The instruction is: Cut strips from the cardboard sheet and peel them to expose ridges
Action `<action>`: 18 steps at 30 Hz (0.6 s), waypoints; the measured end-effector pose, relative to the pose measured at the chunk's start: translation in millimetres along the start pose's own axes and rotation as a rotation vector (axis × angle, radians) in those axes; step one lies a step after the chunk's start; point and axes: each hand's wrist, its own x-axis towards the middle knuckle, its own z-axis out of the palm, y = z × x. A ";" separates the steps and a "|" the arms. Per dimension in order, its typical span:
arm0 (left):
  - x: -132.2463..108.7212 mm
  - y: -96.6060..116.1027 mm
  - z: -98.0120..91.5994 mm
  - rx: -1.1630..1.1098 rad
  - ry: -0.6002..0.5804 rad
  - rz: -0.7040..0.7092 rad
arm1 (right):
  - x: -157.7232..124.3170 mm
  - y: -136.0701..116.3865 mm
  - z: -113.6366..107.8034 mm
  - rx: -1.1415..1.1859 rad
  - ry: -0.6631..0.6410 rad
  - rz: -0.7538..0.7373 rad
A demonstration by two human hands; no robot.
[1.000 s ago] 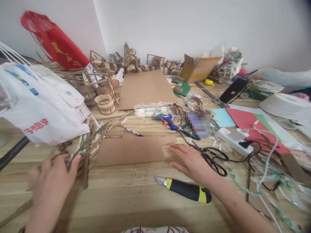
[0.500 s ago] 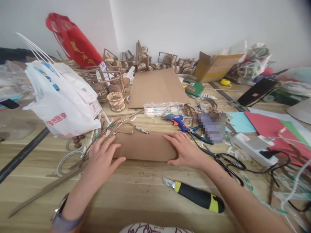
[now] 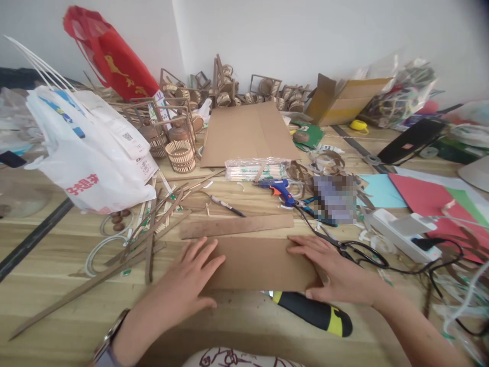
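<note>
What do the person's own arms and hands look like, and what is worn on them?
Both forearms are bare, with no sleeves and no gloves. The left hand has a wristwatch at the wrist, with a dark case and a greyish strap. The right hand shows no watch, and no rings are visible on either hand.

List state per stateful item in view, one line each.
left hand: flat on cardboard piece
right hand: flat on its right end
utility knife: blade end under cardboard
scissors: closed
cardboard box: open, on its side
glue gun: lying down
</note>
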 end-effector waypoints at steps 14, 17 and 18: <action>24.6 -19.8 11.7 -0.033 0.043 -0.046 | 88.5 19.3 -0.2 -0.251 0.257 0.040; 23.8 -19.8 12.3 -0.031 0.017 -0.054 | 106.4 23.4 6.2 -0.238 0.264 0.030; 23.5 -20.0 13.0 -0.032 0.023 -0.057 | 108.7 24.3 6.2 -0.229 0.270 0.022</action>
